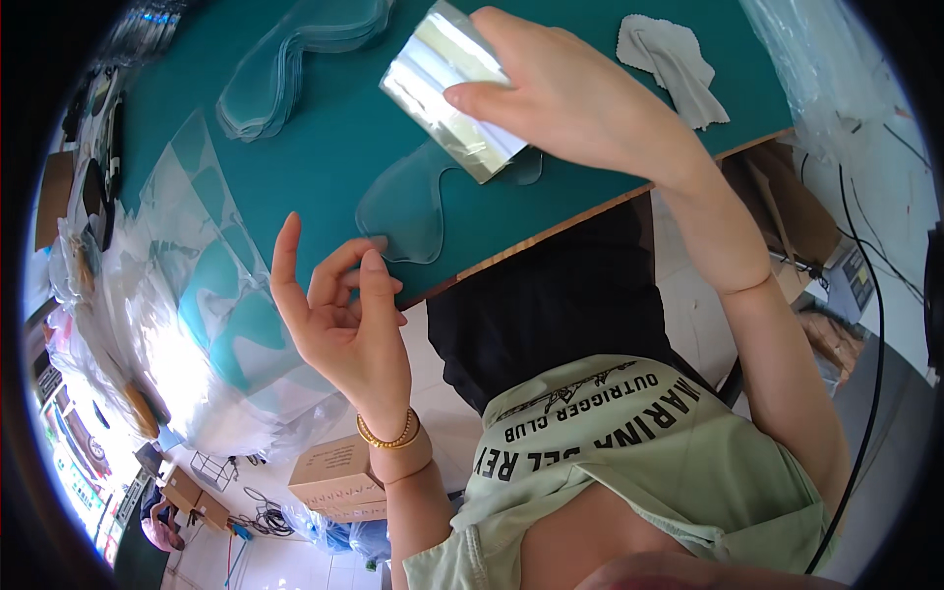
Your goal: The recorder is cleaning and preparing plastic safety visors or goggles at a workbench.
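Note:
My right hand (551, 93) is closed round a shiny silvery block (442, 84) that looks like a roll or pack in glossy film; its exact kind I cannot make out. The block is tilted above a clear, curved visor-shaped sheet (398, 206) lying at the table's near edge, and hides its middle. My left hand (349, 315) is at the sheet's left end, palm turned up, fingers apart and partly bent. One fingertip overlaps the sheet's rim; whether it touches I cannot tell. Nothing shows between the left fingers.
On the green table (551, 211) a stack of similar clear sheets (280, 74) lies at far left. A grey-white cloth (669, 64) is at far right. Clear plastic bags (221, 295) crowd the left edge. A cardboard box (334, 472) stands on the floor; a black cable (875, 344) hangs right.

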Tool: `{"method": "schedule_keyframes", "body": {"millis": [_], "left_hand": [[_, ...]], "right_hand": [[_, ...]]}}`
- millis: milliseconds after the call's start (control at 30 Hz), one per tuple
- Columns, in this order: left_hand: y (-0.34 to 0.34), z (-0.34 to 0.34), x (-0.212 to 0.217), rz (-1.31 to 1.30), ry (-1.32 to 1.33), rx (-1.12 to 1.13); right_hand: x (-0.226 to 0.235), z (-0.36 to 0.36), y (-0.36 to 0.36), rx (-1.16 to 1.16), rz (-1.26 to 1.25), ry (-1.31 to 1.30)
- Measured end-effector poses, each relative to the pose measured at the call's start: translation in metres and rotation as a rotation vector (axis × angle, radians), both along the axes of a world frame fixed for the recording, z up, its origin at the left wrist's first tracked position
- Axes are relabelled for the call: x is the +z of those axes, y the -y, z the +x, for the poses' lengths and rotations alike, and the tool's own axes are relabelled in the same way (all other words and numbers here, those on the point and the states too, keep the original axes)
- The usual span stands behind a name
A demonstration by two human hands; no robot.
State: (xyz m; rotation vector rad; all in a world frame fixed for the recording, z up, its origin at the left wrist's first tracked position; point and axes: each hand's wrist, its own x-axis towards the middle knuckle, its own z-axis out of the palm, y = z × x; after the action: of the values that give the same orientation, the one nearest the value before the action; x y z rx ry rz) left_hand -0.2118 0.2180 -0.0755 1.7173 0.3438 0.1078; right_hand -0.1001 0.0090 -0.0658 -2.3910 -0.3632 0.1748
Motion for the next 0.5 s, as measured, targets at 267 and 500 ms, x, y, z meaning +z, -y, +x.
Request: {"method": "schedule_keyframes", "body": {"millis": [267, 500], "left_hand": [[-0.006, 0.0, 0.001, 0.012, -0.018, -0.013], [-0.001, 0.005, 0.004, 0.019, -0.04, -0.029]], "right_hand": [[0.01, 0.002, -0.034, 0.195, -0.016, -0.021], [0.009, 0.007, -0.026, 0.071, -0.076, 0.044]]}}
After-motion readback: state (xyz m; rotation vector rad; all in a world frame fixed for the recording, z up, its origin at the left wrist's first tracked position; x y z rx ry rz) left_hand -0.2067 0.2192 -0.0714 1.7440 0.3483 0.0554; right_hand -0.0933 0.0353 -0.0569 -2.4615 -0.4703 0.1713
